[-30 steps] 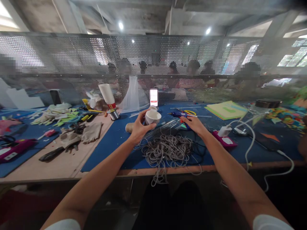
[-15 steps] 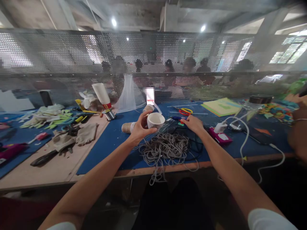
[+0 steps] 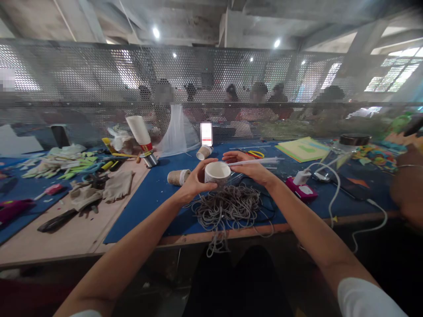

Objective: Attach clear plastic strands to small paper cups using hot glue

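Observation:
My left hand (image 3: 196, 181) is wrapped round a white paper cup (image 3: 217, 175), its mouth facing up and tilted towards me. At the cup's right rim is my right hand (image 3: 253, 171), fingers fairly straight, with translucent plastic strips (image 3: 261, 161) running through it and back past the wrist. The strips' near end is close to the rim; whether it touches cannot be told. Below the hands lies a tangled heap of grey cord (image 3: 228, 204). Left of the cup, a twine-wrapped cup (image 3: 178, 177) lies on its side, with another brown-and-white cup (image 3: 204, 152) behind.
Scissors with a yellow-red handle (image 3: 255, 154) and coloured paper (image 3: 306, 149) lie behind my right hand. A magenta power strip (image 3: 301, 189) with white cables is to the right. Stacked cups (image 3: 138, 130), gloves (image 3: 119, 185) and a perforated screen (image 3: 211, 70) are around. Another person's arm (image 3: 408, 180) shows far right.
My right hand has left the blue-handled tool and come left to the cup's rim, now with translucent strips in it. The cup has shifted slightly right and down, still in my left hand.

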A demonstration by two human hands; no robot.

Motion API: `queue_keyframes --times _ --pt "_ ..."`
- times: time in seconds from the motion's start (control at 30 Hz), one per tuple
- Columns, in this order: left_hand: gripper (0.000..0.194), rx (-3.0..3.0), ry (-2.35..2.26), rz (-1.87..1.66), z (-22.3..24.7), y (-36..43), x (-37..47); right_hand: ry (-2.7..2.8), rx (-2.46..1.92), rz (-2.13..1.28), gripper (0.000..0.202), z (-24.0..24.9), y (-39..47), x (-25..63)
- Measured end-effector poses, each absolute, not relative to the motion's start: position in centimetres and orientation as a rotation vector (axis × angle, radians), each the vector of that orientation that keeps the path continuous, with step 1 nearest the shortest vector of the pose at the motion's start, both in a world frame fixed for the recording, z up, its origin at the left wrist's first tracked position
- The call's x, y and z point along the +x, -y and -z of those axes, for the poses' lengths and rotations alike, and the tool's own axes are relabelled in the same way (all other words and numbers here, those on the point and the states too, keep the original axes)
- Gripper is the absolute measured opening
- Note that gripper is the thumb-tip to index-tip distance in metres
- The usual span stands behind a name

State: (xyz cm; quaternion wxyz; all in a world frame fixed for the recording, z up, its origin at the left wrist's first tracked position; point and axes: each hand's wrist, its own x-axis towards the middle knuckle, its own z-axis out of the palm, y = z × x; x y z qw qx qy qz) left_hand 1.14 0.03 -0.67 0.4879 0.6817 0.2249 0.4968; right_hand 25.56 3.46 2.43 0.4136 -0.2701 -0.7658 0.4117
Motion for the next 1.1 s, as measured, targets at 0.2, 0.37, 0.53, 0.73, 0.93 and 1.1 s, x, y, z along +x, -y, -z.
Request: queue_keyframes --times 0.2,0.37,0.53,0.73,0.93,1.1 --pt "0.078 1.678 -0.534 -1.237 0.7 -0.3 0.9 1.792 -0.690 -0.887 0.019 -2.9 -2.7 24.0" --pt "0.082 1.704 -0.570 -1.165 0.4 -0.1 0.7 1.700 -0.697 -0.874 0.022 -1.8 -2.9 24.1" --pt "0.081 1.678 -0.599 -1.133 0.5 -0.1 0.7 1.685 -0.664 -0.843 0.020 -1.9 -2.4 24.2" --pt "0.079 1.669 -0.608 -1.166 0.9 -0.4 0.6 1.736 -0.676 -0.743 0.018 -2.2 -1.5 24.1" --pt "0.079 1.696 -0.628 -1.235 0.7 -0.4 0.6 1.774 -0.675 -0.584 0.017 -2.2 -1.1 24.2" --pt "0.079 1.722 -0.640 -1.272 0.6 -0.4 0.7 1.810 -0.633 -0.539 0.012 -2.2 -0.9 24.1"
